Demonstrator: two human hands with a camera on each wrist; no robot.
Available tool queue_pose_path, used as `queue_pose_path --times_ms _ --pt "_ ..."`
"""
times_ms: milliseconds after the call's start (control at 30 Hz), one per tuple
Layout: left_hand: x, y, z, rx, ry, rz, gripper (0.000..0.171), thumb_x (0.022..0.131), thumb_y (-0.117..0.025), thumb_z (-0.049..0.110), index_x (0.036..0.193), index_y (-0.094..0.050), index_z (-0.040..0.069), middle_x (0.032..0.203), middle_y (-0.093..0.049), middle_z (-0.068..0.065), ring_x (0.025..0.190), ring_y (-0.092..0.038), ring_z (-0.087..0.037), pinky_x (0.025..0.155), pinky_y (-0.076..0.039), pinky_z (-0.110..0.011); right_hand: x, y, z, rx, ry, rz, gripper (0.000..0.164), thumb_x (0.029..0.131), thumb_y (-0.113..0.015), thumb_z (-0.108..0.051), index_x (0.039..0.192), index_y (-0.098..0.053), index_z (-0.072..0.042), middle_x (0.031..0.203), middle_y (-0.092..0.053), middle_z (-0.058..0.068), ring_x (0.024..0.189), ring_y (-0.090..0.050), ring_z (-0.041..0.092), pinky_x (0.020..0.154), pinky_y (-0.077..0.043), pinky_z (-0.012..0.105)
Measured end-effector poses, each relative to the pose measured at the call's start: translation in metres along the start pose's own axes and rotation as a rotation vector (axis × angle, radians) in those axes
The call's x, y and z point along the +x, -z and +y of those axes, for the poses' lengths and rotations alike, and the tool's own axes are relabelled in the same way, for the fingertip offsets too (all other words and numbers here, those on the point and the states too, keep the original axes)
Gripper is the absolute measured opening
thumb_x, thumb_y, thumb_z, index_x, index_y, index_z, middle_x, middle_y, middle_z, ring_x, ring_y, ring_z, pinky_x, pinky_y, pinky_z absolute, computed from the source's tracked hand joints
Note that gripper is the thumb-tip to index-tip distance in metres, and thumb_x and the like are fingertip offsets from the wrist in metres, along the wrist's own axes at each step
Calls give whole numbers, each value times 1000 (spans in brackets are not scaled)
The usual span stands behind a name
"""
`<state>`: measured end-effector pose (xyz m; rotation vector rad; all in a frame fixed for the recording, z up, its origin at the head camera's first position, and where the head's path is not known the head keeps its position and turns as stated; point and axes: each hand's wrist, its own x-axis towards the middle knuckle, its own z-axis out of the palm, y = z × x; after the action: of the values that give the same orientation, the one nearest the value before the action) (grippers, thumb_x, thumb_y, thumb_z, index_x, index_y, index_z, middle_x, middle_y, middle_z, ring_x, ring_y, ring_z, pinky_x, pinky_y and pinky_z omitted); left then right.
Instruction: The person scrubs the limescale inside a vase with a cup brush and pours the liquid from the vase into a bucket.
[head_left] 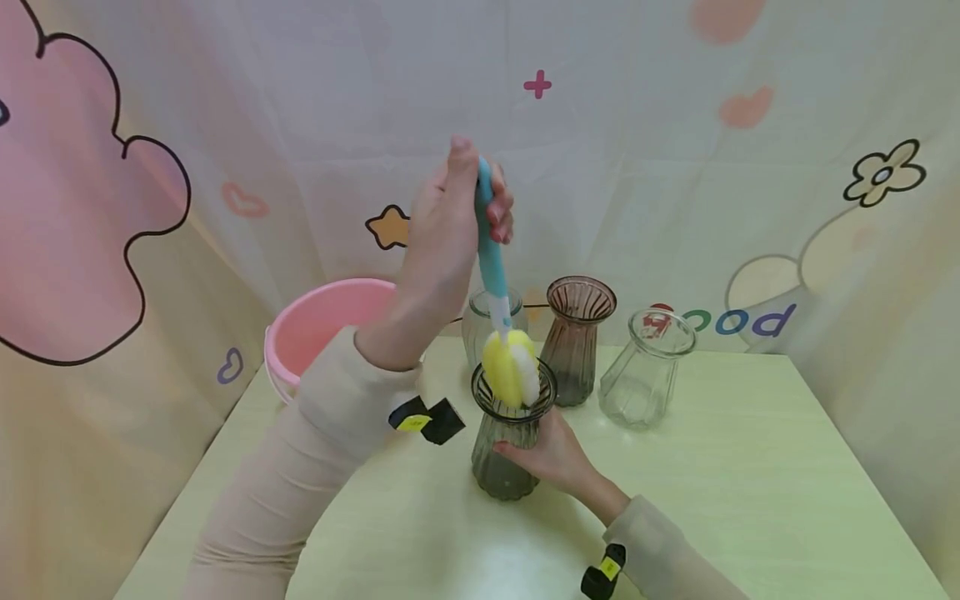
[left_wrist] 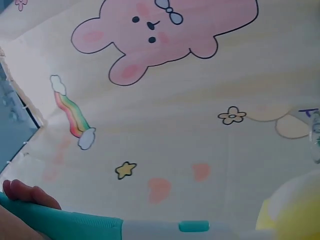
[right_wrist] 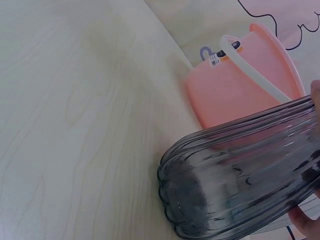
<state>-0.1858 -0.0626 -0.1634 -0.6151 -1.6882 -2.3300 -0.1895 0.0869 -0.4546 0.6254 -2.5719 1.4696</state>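
Raised high in the head view, my left hand (head_left: 446, 217) grips the teal and white handle (head_left: 491, 258) of a sponge bottle brush. Its yellow and white sponge head (head_left: 510, 367) points down and sits at the mouth of a smoky grey ribbed glass vase (head_left: 504, 467). My right hand (head_left: 558, 454) holds that vase from the right side, thumb across its front. The brush handle (left_wrist: 90, 226) runs along the bottom of the left wrist view. In the right wrist view the ribbed lower body of the grey vase (right_wrist: 230, 180) fills the lower right.
A pink bucket (head_left: 285, 350) stands at the left of the pale table (head_left: 720, 500). Behind the grey vase are a clear glass vase (head_left: 474, 333) and a brownish one (head_left: 573, 358). Another clear vase (head_left: 637, 392) stands to the right. A printed curtain (head_left: 615, 167) hangs behind.
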Motion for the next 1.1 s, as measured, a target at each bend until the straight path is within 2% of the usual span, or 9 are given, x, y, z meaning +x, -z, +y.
queue_pose_path --times_ms 133,233,400,500,633,800,933,1100 --pt "7 3 28 -8 -90 25 42 100 -31 34 72 -47 6 58 -39 -3 51 -38 -18 55 -39 -25 2 0 -1 -15 0 3 81 71 -79 -27 136 -32 -18 130 -46 4 121 -47 24 97 -40 47" --pt "11 9 40 14 -127 57 42 99 -31 34 72 -47 6 57 -40 -4 49 -38 -18 53 -39 -24 3 -1 -2 -37 3 14 76 70 -80 -27 132 -37 -17 128 -48 4 118 -48 25 95 -41 47" --pt "17 20 44 63 -92 125 43 98 -36 36 70 -48 5 56 -40 -4 46 -37 -17 49 -38 -23 4 -2 -2 -45 -1 23 74 70 -80 -24 131 -38 -15 128 -49 6 118 -49 25 95 -40 47" --pt "20 28 37 121 -13 146 44 96 -39 41 72 -49 5 57 -41 -4 46 -37 -16 48 -37 -22 4 -2 -1 -50 -2 24 74 70 -79 -24 131 -37 -14 129 -49 7 119 -48 26 95 -40 47" --pt "25 41 12 233 139 151 46 93 -40 48 77 -51 6 61 -42 -3 48 -38 -13 49 -38 -20 4 -1 0 -57 -4 24 73 71 -79 -25 130 -38 -14 128 -49 7 119 -48 26 96 -40 47" --pt "27 62 -41 391 265 138 47 94 -38 48 81 -53 6 60 -45 -1 48 -40 -10 48 -39 -19 4 -1 -1 -55 -8 21 74 70 -80 -25 131 -37 -15 129 -49 7 119 -48 26 96 -40 47" --pt "28 80 -84 506 368 158 46 96 -35 47 81 -54 7 58 -46 0 47 -42 -9 48 -40 -20 4 -1 -2 -48 -15 18 76 70 -80 -24 131 -36 -15 129 -48 8 119 -48 26 96 -40 47" --pt "21 92 -129 625 484 178 47 97 -32 46 83 -55 7 60 -48 -1 47 -41 -10 48 -39 -22 4 -2 -2 -59 -18 19 76 70 -80 -25 132 -36 -15 130 -48 7 120 -47 26 97 -39 47"
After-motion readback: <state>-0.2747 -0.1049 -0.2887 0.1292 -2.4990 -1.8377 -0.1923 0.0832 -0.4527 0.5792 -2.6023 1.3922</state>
